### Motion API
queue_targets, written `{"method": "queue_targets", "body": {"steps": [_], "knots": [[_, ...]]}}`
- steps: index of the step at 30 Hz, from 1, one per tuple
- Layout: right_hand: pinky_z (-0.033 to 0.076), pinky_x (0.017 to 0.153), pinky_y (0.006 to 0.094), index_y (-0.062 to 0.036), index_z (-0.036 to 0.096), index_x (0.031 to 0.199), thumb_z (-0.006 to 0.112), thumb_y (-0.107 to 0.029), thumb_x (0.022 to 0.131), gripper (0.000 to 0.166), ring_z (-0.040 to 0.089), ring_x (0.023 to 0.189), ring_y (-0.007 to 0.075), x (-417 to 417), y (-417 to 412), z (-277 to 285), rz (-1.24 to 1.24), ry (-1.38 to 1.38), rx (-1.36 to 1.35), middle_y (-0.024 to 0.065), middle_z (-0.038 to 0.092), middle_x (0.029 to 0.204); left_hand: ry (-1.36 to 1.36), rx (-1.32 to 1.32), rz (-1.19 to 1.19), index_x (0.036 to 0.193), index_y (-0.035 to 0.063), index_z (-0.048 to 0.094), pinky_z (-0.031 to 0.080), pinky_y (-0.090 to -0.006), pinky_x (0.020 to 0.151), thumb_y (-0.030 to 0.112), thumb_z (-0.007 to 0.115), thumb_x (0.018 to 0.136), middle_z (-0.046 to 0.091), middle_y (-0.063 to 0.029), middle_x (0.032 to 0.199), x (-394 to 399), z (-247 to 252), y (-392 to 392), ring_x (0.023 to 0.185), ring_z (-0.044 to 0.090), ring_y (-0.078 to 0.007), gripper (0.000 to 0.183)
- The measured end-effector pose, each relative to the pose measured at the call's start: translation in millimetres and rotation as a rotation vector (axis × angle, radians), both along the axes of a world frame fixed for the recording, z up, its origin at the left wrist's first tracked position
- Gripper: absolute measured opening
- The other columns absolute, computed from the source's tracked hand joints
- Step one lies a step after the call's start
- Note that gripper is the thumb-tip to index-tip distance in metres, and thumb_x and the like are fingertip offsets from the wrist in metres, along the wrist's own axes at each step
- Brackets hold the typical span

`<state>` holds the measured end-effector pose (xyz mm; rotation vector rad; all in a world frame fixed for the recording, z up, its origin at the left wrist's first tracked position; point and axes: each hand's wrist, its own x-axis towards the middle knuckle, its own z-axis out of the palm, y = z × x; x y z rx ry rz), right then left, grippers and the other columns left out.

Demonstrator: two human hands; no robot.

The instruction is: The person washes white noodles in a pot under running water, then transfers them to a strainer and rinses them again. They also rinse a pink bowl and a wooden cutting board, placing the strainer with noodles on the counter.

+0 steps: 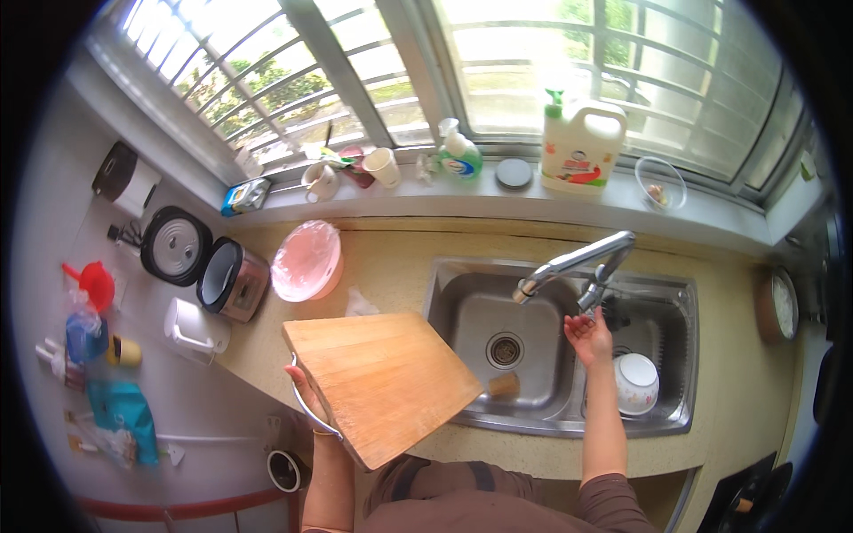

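My left hand [308, 393] grips a thick wooden cutting board [386, 386] at its metal handle [313, 414]. The board is tilted over the counter's front edge, one corner reaching the left rim of the stainless steel double sink [436, 300]. At the chrome faucet [573, 256], my right hand [590, 336] reaches up with the fingers at its lever; whether they grip it is unclear. The spout points over the left basin, where no water stream shows. A brown sponge [504, 384] lies near the drain [504, 350]. In the right basin, a white bowl [636, 383] with a floral pattern sits upside down.
A pink basin [308, 260] lined with clear plastic stands left of the sink, beside an open rice cooker [233, 280] and a white pitcher [195, 328]. Along the windowsill are a large detergent jug [581, 150], a green soap bottle [460, 156] and several cups.
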<state>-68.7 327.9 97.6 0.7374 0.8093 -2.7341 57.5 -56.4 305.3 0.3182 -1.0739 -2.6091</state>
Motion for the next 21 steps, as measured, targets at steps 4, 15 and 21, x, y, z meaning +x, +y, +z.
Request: {"method": "queue_targets", "body": {"steps": [4, 15, 21], "knots": [[0.049, 0.067, 0.0356, -0.0097, 0.053, 0.060, 0.058, -0.038, 0.080, 0.035, 0.062, 0.072, 0.0235, -12.2, 21.8, 3.3, -0.062, -0.101, -0.023, 0.0070, 0.060, 0.061, 0.009, -0.013, 0.049, 0.123, 0.0067, 0.038, 0.039, -0.0393, 0.089, 0.059, 0.042, 0.080, 0.047, -0.0106, 0.119, 25.4, -6.0, -23.1, 0.106, 0.047, -0.0233, 0.068], [0.022, 0.102, 0.0430, -0.0149, 0.043, 0.125, 0.069, -0.025, 0.063, 0.068, 0.023, 0.128, 0.0296, 99.8, -118.6, 58.6, 0.839, 0.959, 1.753, 0.0115, 0.034, 0.133, -0.065, 0.188, 0.199, 0.102, 0.0036, 0.053, 0.044, -0.0367, 0.079, 0.061, 0.034, 0.082, 0.059, -0.0111, 0.099, 103.4, -50.5, -92.6, 0.090, 0.055, -0.0214, 0.064], [0.026, 0.099, 0.0424, -0.0102, 0.061, 0.102, 0.062, -0.018, 0.070, 0.032, 0.043, 0.116, 0.0309, 106.7, -178.5, 30.1, 0.562, 1.066, 1.389, 0.0086, 0.060, 0.105, -0.146, 0.319, 0.066, 0.114, 0.0032, 0.046, 0.041, -0.0383, 0.086, 0.065, 0.036, 0.079, 0.053, -0.0129, 0.110, 106.5, -80.6, -124.5, 0.098, 0.051, -0.0253, 0.071]]}}
